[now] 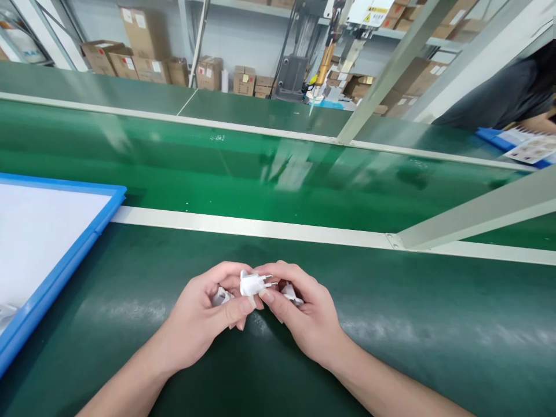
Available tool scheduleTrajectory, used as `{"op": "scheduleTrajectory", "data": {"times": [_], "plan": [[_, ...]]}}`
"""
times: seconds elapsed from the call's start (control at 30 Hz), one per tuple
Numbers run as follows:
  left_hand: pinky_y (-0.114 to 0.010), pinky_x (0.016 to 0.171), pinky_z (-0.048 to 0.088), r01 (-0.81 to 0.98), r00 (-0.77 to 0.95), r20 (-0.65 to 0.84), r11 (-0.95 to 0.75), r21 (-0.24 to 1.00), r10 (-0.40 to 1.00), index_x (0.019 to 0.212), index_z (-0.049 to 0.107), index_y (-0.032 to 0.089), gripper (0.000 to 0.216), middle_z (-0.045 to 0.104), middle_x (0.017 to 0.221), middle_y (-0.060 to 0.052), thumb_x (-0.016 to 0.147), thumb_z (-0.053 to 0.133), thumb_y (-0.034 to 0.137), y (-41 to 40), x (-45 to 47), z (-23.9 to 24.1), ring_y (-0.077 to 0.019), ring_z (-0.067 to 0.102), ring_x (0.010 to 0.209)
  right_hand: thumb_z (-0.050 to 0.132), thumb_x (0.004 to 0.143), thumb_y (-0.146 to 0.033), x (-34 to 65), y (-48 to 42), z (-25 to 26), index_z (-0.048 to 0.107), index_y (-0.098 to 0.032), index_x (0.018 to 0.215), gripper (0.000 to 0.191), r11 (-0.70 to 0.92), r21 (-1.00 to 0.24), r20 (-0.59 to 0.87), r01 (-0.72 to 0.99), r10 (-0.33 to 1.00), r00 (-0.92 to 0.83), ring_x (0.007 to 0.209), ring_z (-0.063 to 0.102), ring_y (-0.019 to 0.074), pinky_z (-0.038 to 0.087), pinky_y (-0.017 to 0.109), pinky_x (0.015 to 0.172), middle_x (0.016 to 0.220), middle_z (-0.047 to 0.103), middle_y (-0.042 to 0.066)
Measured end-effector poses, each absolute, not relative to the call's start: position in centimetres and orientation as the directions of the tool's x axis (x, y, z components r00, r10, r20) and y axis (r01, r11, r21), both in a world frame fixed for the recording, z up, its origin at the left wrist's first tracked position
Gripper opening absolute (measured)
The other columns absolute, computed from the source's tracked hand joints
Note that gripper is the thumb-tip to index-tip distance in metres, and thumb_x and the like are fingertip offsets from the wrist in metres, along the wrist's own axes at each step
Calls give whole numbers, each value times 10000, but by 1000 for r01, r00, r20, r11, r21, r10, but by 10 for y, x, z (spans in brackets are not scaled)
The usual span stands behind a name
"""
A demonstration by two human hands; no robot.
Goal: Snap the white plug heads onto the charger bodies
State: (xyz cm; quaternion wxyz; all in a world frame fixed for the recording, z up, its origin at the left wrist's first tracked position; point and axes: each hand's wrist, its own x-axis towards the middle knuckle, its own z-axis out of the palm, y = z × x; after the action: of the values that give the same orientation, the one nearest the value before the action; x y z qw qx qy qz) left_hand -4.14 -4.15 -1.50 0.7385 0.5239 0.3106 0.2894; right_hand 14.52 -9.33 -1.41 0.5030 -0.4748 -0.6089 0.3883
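Observation:
Both my hands meet over the dark green table [391, 324] near its front. My left hand [204, 315] pinches a small white plug adapter [252, 284] with two metal pins pointing right. Another white part [221, 297] shows inside that palm. My right hand [304, 315] is closed, its fingertips touching the adapter, and it also holds a white piece [290, 293] against its fingers.
A blue-rimmed tray [65, 255] with a white inside lies at the left. A shiny green conveyor belt [217, 174] runs behind a white rail [260, 229]. Grey frame bars [478, 214] cross at the right. Another person's sleeve [499, 98] and printed sheets [530, 147] sit far right. Cardboard boxes [143, 52] line the back.

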Motion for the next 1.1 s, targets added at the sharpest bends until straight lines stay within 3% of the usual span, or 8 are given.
{"op": "scheduleTrajectory", "data": {"times": [0.17,0.27,0.4,0.6,0.8,1.1], "plan": [[-219,662,473,-5,511,-139,165,986,848,1143,664,219,365,660,869,-4,805,777,299,-44,-39,-13,-108,566,701,699,963,-383,144,-93,-20,581,-244,1219,314,131,-990,134,-47,990,-49,519,523,76,393,199,469,777,584,-28],[-221,700,485,56,495,-99,82,995,863,1116,710,254,321,656,930,-10,802,772,278,-47,-37,-13,-122,584,766,728,936,-405,145,-93,-23,560,-229,1166,335,103,-984,115,-142,990,-79,505,534,79,403,194,455,781,603,-24],[-209,669,467,99,513,-97,54,994,853,1115,719,271,293,620,864,7,824,748,283,-47,-37,-13,-106,555,715,687,963,-353,144,-94,-17,579,-213,1073,208,80,-995,84,-65,995,-50,494,528,72,406,184,465,720,574,-38],[-230,687,476,123,540,-203,162,979,817,1254,647,251,499,627,806,19,773,775,284,-44,-40,-9,-119,561,702,665,970,-325,142,-95,-15,581,-224,1087,176,80,-997,80,0,997,-16,492,523,79,423,203,467,730,573,-35],[-247,655,468,115,561,-204,169,979,802,1224,662,210,373,639,781,-4,895,645,384,-43,-42,-12,-127,551,674,698,953,-323,141,-96,-17,560,-238,1158,261,119,-992,120,37,993,21,544,575,105,436,232,475,812,632,-3],[-232,663,466,113,543,-216,185,976,811,1177,686,226,364,628,778,7,843,721,368,-43,-42,-10,-125,559,701,662,988,-340,143,-94,-18,591,-251,1153,201,111,-994,111,8,994,24,525,552,71,444,208,465,863,602,-13]]}}
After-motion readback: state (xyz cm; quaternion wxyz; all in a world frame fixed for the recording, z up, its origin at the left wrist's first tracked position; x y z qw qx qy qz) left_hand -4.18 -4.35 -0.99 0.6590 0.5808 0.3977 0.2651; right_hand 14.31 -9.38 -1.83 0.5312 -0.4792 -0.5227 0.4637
